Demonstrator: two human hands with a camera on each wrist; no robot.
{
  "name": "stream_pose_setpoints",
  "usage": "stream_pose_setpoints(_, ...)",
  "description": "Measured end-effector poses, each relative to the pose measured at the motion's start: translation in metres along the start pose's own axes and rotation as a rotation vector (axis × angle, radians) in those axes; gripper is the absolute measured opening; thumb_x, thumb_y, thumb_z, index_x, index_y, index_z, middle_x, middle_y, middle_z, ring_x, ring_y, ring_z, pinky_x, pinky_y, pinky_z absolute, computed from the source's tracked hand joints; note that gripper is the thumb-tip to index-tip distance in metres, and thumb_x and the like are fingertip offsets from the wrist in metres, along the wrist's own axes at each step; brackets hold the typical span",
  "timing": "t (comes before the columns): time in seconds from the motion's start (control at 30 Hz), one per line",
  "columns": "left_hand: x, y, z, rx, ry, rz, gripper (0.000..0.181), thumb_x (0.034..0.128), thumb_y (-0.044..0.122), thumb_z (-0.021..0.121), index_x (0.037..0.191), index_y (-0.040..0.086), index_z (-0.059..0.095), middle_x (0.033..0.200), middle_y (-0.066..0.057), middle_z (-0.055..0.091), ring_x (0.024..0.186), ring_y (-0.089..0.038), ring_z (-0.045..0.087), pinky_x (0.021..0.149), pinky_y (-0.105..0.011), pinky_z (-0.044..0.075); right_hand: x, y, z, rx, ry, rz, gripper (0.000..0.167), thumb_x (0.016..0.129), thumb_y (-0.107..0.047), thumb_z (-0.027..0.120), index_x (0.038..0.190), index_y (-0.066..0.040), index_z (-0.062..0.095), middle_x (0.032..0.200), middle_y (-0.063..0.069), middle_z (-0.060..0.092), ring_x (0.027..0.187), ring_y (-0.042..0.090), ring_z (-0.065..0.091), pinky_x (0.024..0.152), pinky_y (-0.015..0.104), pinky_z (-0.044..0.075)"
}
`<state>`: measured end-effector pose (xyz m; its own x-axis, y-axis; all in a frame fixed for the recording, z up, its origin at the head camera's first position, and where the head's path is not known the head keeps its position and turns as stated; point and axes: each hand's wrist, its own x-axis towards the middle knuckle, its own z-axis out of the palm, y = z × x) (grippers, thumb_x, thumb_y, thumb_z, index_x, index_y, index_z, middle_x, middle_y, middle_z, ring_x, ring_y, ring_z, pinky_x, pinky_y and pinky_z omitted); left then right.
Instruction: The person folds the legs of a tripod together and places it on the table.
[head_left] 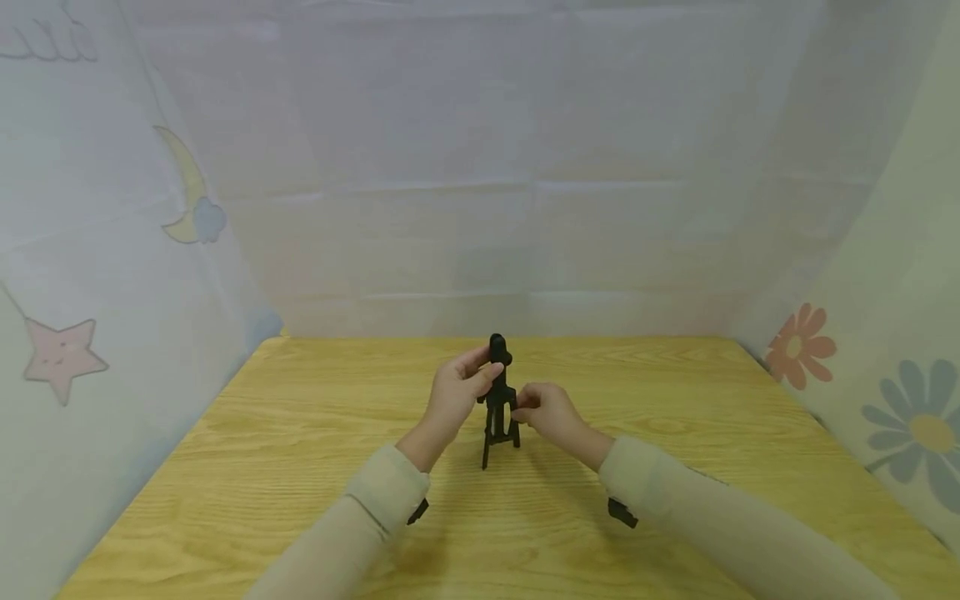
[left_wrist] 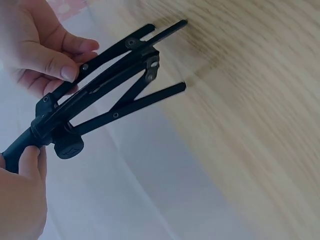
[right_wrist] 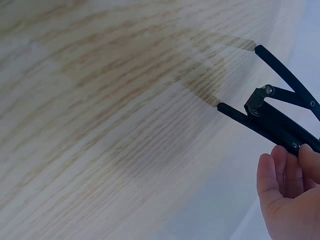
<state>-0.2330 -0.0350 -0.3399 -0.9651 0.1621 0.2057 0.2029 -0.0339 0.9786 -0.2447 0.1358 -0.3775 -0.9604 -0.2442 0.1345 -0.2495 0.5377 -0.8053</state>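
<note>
A small black tripod (head_left: 498, 385) stands upright above the middle of the table with its legs partly spread. High on its column, my left hand (head_left: 452, 390) grips it between thumb and fingers; in the left wrist view the round knob (left_wrist: 69, 146) shows just below that hand (left_wrist: 21, 202). My right hand (head_left: 553, 415) pinches one of the legs, near its upper part, between thumb and fingers. Hinged braces join the legs to the column. In the right wrist view, two leg tips (right_wrist: 259, 50) are close to the wood, beyond my right hand (right_wrist: 295, 200).
The wooden table (head_left: 300, 467) extends to both sides of the tripod. A pale cloth backdrop (head_left: 480, 167) rises behind its far edge, with printed cloth walls at left and right. Dark devices (head_left: 622, 512) sit at the cuffs of both light sleeves.
</note>
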Motion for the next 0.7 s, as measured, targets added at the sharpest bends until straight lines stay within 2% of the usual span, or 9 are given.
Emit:
stream_pose_setpoints(0.2, -0.004, -0.001, -0.008, 0.146, -0.039, 0.060, 0.048, 0.0966, 0.013, 0.062, 0.142, 0.004, 0.049, 0.138, -0.016, 0.053, 0.126, -0.031, 0.051, 0.096, -0.042, 0.048, -0.005, -0.001, 0.003, -0.022, -0.009, -0.041, 0.004, 0.086, 0.002, 0.070, 0.084, 0.001, 0.066, 0.077, 0.003, 0.063, 0.068, 0.014, 0.057, 0.062, 0.031, 0.050)
stream_pose_setpoints(0.33, -0.011, -0.003, -0.015, 0.198, -0.022, 0.066, 0.047, 0.0974, 0.012, 0.061, 0.140, -0.002, 0.048, 0.139, -0.019, 0.050, 0.130, -0.035, 0.046, 0.099, -0.046, 0.045, -0.009, -0.001, 0.006, -0.034, -0.015, -0.071, 0.005, 0.087, 0.000, 0.070, 0.084, 0.001, 0.067, 0.078, 0.003, 0.064, 0.068, 0.013, 0.058, 0.061, 0.030, 0.051)
stream_pose_setpoints(0.4, -0.017, -0.005, -0.019, 0.216, -0.006, 0.031, 0.048, 0.0980, 0.013, 0.060, 0.139, -0.005, 0.046, 0.138, -0.022, 0.050, 0.129, -0.038, 0.045, 0.101, -0.047, 0.043, -0.012, 0.000, 0.006, -0.035, -0.019, -0.076, 0.005, 0.087, -0.001, 0.070, 0.086, 0.002, 0.067, 0.079, 0.004, 0.065, 0.069, 0.013, 0.059, 0.062, 0.030, 0.052)
stream_pose_setpoints(0.5, -0.025, -0.010, -0.024, 0.261, -0.002, -0.053, 0.048, 0.0980, 0.013, 0.060, 0.138, -0.008, 0.044, 0.136, -0.024, 0.050, 0.125, -0.040, 0.048, 0.099, -0.049, 0.044, -0.015, 0.001, 0.007, -0.050, -0.033, -0.087, 0.006, 0.087, 0.000, 0.070, 0.088, 0.005, 0.068, 0.080, 0.004, 0.065, 0.069, 0.014, 0.060, 0.062, 0.030, 0.052)
stream_pose_setpoints(0.6, -0.032, -0.016, -0.028, 0.372, -0.048, -0.139, 0.048, 0.0963, 0.012, 0.062, 0.136, -0.010, 0.046, 0.130, -0.025, 0.055, 0.119, -0.040, 0.053, 0.095, -0.048, 0.047, -0.018, 0.002, 0.006, -0.082, -0.061, -0.086, 0.006, 0.087, 0.001, 0.070, 0.088, 0.006, 0.068, 0.078, 0.005, 0.065, 0.068, 0.015, 0.060, 0.061, 0.029, 0.052)
stream_pose_setpoints(0.7, -0.035, -0.022, -0.028, 0.508, -0.120, -0.170, 0.046, 0.0934, 0.010, 0.066, 0.131, -0.012, 0.050, 0.120, -0.025, 0.061, 0.110, -0.039, 0.059, 0.088, -0.046, 0.051, -0.020, 0.003, 0.006, -0.132, -0.092, -0.077, 0.004, 0.088, 0.002, 0.068, 0.086, 0.006, 0.068, 0.075, 0.006, 0.065, 0.065, 0.014, 0.060, 0.059, 0.028, 0.052)
